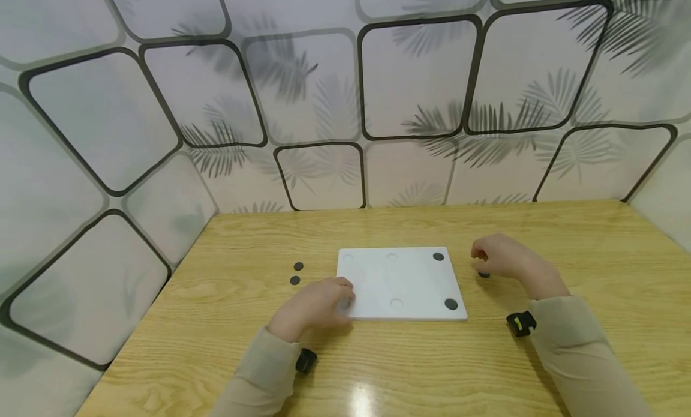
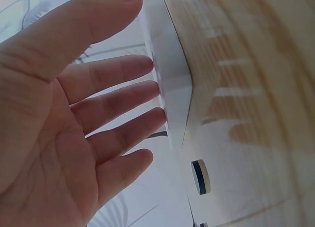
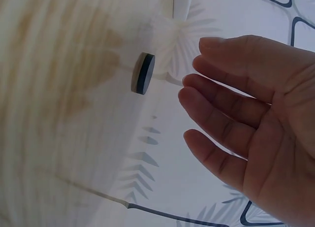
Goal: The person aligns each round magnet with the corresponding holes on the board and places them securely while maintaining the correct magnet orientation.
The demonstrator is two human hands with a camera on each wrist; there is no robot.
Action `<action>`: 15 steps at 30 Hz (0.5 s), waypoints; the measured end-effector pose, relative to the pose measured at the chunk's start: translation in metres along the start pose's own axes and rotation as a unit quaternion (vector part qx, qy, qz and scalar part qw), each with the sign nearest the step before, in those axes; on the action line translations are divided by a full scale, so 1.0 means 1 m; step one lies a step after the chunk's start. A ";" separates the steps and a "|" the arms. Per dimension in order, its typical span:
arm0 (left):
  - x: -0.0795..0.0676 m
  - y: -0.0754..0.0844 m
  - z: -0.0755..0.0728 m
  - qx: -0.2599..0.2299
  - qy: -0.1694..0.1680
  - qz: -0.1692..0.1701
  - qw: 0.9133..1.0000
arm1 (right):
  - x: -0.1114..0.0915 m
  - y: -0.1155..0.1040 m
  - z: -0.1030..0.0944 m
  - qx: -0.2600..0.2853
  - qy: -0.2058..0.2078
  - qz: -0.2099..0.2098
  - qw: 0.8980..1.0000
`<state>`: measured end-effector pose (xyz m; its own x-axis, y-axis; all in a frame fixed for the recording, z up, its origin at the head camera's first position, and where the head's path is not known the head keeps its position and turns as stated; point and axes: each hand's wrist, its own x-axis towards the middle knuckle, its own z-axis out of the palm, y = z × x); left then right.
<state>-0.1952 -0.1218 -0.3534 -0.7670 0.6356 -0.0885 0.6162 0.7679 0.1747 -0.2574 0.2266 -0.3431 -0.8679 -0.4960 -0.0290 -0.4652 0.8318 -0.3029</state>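
Observation:
A white board (image 1: 402, 282) with shallow round recesses lies on the table. Black discs sit at its upper right (image 1: 438, 257) and lower right (image 1: 451, 304). My left hand (image 1: 315, 306) is at the board's left edge, thumb apart and fingers extended; in the left wrist view the palm (image 2: 44, 138) shows nothing held. Something greyish under its fingertips at the lower left corner is too covered to tell. My right hand (image 1: 507, 261) hovers right of the board, fingers loosely bent, beside a black disc (image 3: 143, 73) on the table. A gap separates its fingertips (image 3: 189, 91) from that disc.
Two loose black discs, one farther back (image 1: 299, 266) and one nearer (image 1: 294, 280), lie left of the board. The wooden table (image 1: 410, 369) meets a patterned wall (image 1: 415, 81) at the back. Dark wrist cameras (image 1: 521, 324) sit at both sleeves.

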 end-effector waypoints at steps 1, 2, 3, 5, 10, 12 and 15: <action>0.000 0.000 0.000 0.000 0.001 0.001 1.000 | 0.000 0.001 0.000 0.000 -0.001 0.001 1.000; 0.000 0.000 0.000 0.000 0.001 0.001 1.000 | 0.000 0.001 0.001 0.000 -0.001 0.001 1.000; 0.000 -0.001 0.000 0.000 0.001 0.002 1.000 | 0.000 0.002 0.001 0.000 -0.003 0.002 1.000; 0.000 -0.001 0.000 0.000 0.002 0.003 1.000 | 0.001 0.003 0.002 -0.001 -0.007 0.001 1.000; -0.001 0.000 0.000 0.000 0.003 0.002 1.000 | 0.003 0.005 0.004 0.001 -0.022 0.003 1.000; -0.001 0.000 0.001 0.000 0.003 0.002 1.000 | 0.003 0.005 0.004 0.001 -0.027 0.007 1.000; -0.001 0.000 0.001 -0.001 0.004 0.002 1.000 | 0.003 0.004 0.004 0.001 -0.033 0.014 0.999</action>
<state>-0.1943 -0.1228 -0.3540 -0.7659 0.6380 -0.0792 0.6189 0.7650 0.1780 -0.2610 0.2275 -0.3487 -0.8671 -0.4878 -0.1011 -0.4404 0.8455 -0.3020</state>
